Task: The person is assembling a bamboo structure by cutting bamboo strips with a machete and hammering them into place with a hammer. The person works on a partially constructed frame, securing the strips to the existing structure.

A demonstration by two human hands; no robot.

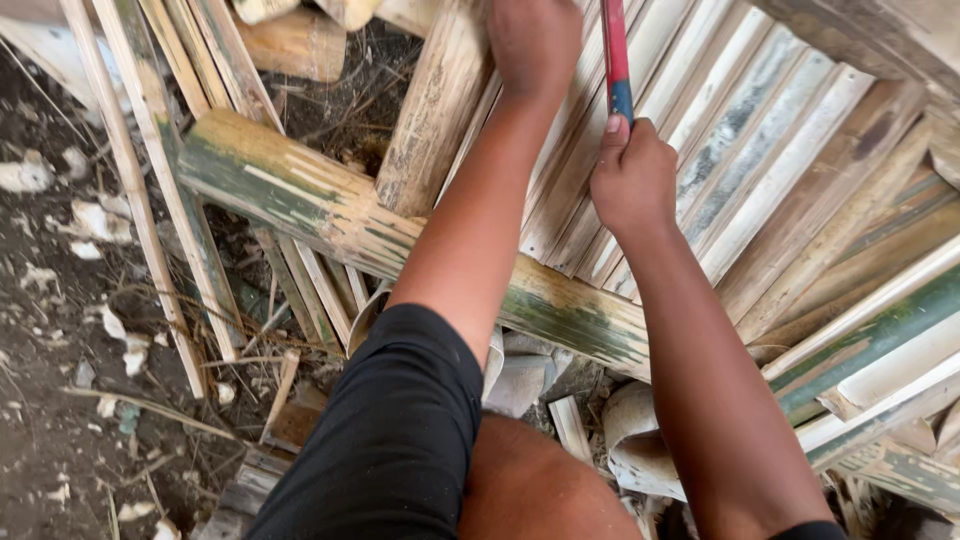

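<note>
My right hand (632, 178) grips the lower end of a red and blue handle (616, 55) that runs up out of the top edge; the tool's head is hidden. My left hand (533, 42) rests closed on the flattened bamboo slats (740, 140) near the top, beside an upright bamboo piece (432, 120); I cannot see whether it holds anything. Both forearms reach across a thick green and tan bamboo pole (300, 200) that lies diagonally under the slats.
My knee in black shorts (400, 430) fills the lower middle. Thin bamboo strips (150, 170) lean at the left over dark soil with white chips (60, 300). Split green bamboo pieces (870, 350) lie at the right, scraps beneath.
</note>
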